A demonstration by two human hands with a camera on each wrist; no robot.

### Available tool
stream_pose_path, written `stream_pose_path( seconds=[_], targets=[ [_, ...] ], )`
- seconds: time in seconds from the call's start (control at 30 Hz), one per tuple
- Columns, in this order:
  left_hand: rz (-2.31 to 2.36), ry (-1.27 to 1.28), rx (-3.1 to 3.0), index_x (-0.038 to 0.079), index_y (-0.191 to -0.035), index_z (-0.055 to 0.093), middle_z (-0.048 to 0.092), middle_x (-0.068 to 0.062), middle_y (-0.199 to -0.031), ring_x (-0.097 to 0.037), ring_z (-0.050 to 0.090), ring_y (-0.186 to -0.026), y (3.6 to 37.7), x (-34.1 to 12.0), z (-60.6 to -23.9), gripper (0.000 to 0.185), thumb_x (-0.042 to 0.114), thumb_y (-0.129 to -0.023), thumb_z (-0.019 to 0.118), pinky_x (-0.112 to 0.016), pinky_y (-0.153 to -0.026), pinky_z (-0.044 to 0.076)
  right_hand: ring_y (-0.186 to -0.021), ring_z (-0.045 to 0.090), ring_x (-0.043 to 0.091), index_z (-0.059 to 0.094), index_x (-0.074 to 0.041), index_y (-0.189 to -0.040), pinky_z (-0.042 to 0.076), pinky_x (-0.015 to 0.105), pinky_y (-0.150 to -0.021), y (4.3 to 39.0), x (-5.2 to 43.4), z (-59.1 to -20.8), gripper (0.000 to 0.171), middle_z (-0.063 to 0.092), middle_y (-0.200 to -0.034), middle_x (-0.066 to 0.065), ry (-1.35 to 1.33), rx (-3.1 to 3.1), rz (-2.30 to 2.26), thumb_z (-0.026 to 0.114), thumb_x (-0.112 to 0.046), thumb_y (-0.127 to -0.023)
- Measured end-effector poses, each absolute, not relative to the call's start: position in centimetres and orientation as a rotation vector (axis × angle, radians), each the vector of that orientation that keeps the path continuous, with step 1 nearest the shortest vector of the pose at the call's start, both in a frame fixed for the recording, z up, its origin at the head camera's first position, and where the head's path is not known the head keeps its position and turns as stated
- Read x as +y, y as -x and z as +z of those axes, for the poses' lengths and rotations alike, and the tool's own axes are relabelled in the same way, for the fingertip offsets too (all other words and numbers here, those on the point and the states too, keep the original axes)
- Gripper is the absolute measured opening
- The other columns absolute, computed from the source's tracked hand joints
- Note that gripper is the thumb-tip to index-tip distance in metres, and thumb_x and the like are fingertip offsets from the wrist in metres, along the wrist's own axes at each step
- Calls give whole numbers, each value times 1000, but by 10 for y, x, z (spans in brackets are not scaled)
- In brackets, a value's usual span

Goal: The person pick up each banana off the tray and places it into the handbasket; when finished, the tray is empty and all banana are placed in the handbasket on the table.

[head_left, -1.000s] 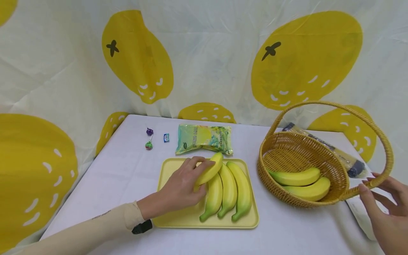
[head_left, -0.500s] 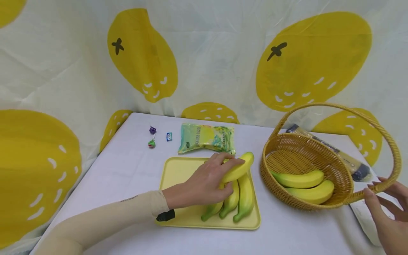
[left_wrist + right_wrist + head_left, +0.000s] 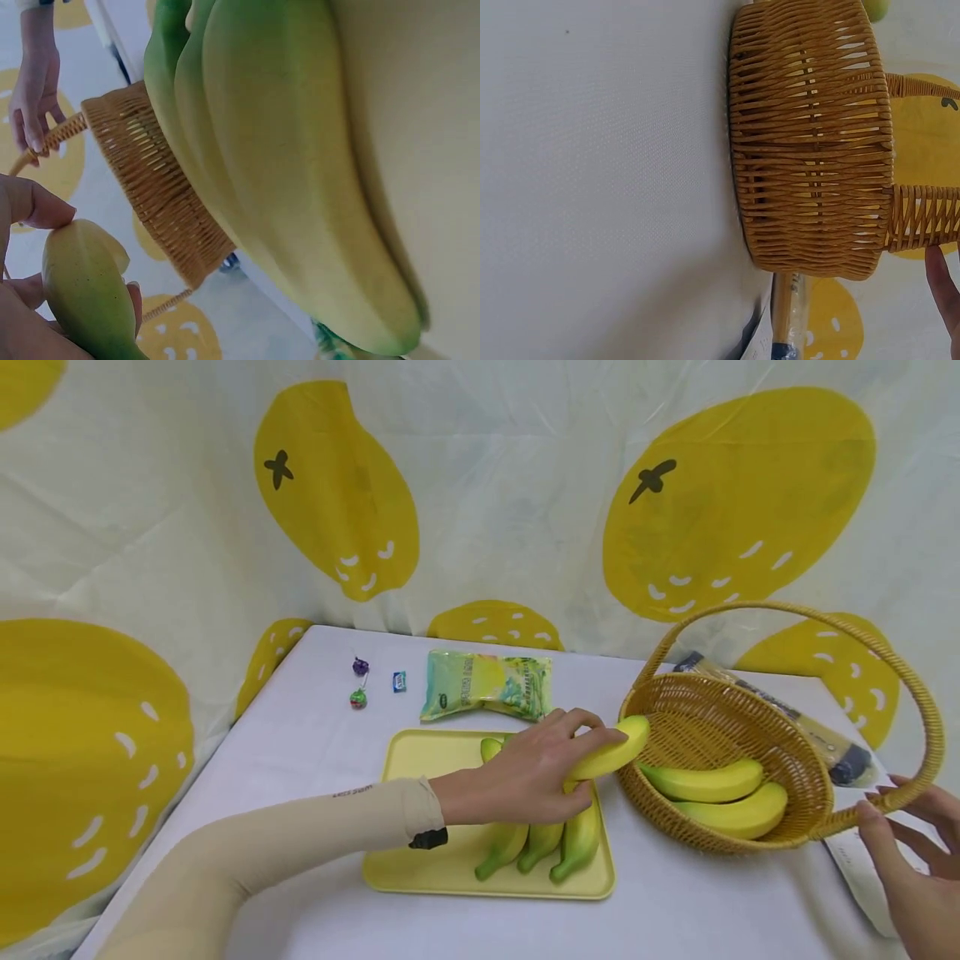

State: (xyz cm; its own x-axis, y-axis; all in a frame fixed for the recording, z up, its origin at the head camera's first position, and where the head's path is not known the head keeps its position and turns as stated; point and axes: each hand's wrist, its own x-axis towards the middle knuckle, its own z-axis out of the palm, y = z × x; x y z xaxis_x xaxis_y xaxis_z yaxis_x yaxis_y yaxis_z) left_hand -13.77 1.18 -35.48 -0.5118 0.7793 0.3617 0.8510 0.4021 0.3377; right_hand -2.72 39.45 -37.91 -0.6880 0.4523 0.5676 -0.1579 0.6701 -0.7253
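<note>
The left hand [image 3: 528, 772] pinches a smooth, curved banana [image 3: 626, 750] near the nine o'clock rim of the woven wicker basket [image 3: 678, 735]; the right hand [image 3: 922, 885] grips the wrapped loop handle [image 3: 934, 735] at four o'clock. Two bananas [image 3: 738, 814] lie inside at six o'clock. Beneath the left hand, three green-tipped bananas [image 3: 581, 843] lie on a round-cornered yellow tray [image 3: 390, 877]. White cloth [image 3: 307, 735] covers the table; behind hangs a creased, fruit-printed curtain [image 3: 510, 510].
</note>
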Motion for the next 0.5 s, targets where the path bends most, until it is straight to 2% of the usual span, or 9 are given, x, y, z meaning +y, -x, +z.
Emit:
stream_pose_path(
  seconds=[0.17, 0.3, 0.5],
  targets=[
    [-707, 1529, -2502, 20, -155, 51, 51, -5, -143, -12, 46, -106, 146, 34, -350, 64, 18, -93, 67, -22, -77, 41, -110, 59, 1, 66, -9, -139, 44, 7, -88, 27, 395, -379, 50, 63, -125, -9, 240, -2113, 1001, 69, 12, -94],
    [-715, 1558, -2529, 21, -156, 49, 50, -4, -145, -12, 46, -109, 151, 49, -346, 69, 17, -90, 68, -22, -75, 42, -110, 59, 1, 66, -7, -138, 44, 7, -88, 27, 394, -380, 49, 62, -124, -12, 238, -2112, 1004, 69, 13, -93],
    [-655, 1632, -2502, 17, -156, 51, 52, -5, -142, -11, 46, -111, 165, 73, -337, 65, 18, -93, 66, -21, -90, 40, -110, 60, 2, 67, -7, -137, 44, 7, -88, 28, 394, -380, 49, 63, -122, -8, 226, -2109, 1005, 69, 13, -93]
  ],
)
